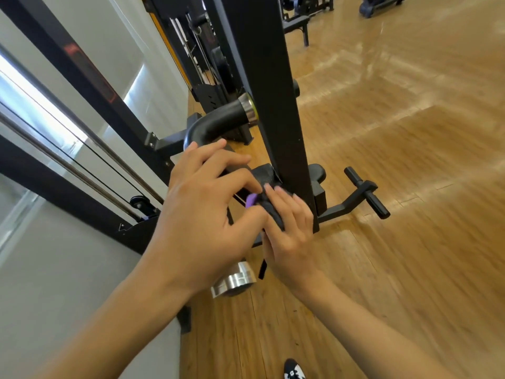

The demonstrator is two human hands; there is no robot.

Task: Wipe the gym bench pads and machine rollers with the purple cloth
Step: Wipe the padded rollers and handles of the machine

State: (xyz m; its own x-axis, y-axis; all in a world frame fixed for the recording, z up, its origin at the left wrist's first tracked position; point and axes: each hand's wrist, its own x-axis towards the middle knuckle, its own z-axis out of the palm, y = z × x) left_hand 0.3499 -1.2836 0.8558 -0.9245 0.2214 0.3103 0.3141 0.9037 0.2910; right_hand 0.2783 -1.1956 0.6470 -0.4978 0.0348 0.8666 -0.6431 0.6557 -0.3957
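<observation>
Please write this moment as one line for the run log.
left hand: holds purple cloth at black padded machine roller | right hand: on same roller, grip unclear | silver end cap: uncovered
</observation>
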